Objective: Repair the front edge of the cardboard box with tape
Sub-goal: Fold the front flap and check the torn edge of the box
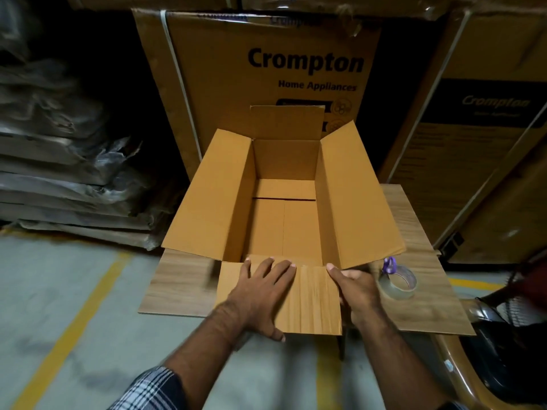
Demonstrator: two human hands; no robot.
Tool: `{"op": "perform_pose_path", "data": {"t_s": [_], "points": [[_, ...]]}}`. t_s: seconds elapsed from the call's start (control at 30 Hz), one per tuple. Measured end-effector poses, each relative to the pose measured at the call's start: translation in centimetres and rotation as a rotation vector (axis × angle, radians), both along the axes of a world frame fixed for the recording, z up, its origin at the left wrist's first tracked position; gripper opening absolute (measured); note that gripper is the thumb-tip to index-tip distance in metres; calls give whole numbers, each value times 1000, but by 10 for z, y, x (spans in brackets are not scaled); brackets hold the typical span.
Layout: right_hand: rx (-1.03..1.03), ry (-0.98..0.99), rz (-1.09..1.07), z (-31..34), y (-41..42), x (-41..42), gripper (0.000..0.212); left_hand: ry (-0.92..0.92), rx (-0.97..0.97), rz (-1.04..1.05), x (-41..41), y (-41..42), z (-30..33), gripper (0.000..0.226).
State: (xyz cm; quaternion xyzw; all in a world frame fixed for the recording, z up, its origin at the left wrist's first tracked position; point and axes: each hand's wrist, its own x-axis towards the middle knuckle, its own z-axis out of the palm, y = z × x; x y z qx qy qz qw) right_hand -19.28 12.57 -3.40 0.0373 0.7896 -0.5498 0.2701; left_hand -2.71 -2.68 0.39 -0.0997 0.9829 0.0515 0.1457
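Observation:
An open brown cardboard box [284, 179] stands on a small wood-grain table [177, 279], all its top flaps spread outward. Its front flap [313, 300] folds down toward me. My left hand [260, 294] lies flat on that flap's left part, fingers spread, thumb hooked under the flap's near edge. My right hand [358, 288] grips the flap's right edge, thumb on top and fingers behind. A roll of clear tape [398, 282] lies on the table right of the box, with purple-handled scissors [389, 265] resting against it.
Large printed Crompton cartons [266, 69] stand right behind the table and at the right [479, 143]. Stacked plastic-wrapped bundles [65, 161] fill the left. The grey floor has yellow lines [80, 315]. A dark object [497, 327] sits at lower right.

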Motion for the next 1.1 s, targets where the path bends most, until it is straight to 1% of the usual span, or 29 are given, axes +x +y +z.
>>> {"op": "perform_pose_path", "data": {"t_s": [0.13, 0.37, 0.47, 0.5, 0.57, 0.63, 0.67, 0.7, 0.77, 0.83, 0.87, 0.93, 1.03, 1.1], "points": [[-5, 31, -11, -3, 2, -3, 35, 5, 65, 0, -1, -6, 1, 141], [-40, 19, -16, -15, 2, -9, 33, -18, 89, 33, -8, -2, 1, 142], [17, 29, 29, -14, 3, -11, 38, -9, 105, 56, -8, 1, 0, 143], [59, 73, 73, -12, 3, -11, 44, -3, 105, 62, -7, 2, -1, 143], [262, 237, 190, -6, 11, -6, 54, 13, 101, 68, -7, 2, -3, 143], [518, 492, 251, 3, 26, 6, 54, 23, 102, 70, -6, 1, -6, 143], [566, 639, 273, 6, 32, 14, 49, 30, 103, 69, -6, 0, -7, 143], [542, 783, 313, 9, 37, 22, 42, 36, 100, 68, -6, 0, -8, 143], [416, 1026, 442, 7, 36, 34, 23, 39, 91, 67, -7, 1, -8, 144], [366, 1212, 535, 6, 22, 38, 20, 46, 86, 69, -7, 2, -10, 145], [377, 1271, 566, 7, 14, 38, 22, 50, 83, 70, -7, 2, -10, 146], [461, 1325, 620, 9, -1, 38, 23, 46, 82, 72, -6, 2, -9, 146], [554, 1313, 676, 7, -10, 35, 21, 40, 80, 70, -6, 2, -9, 146], [563, 1297, 684, 6, -9, 34, 30, 29, 85, 73, -6, 1, -8, 146]]}}
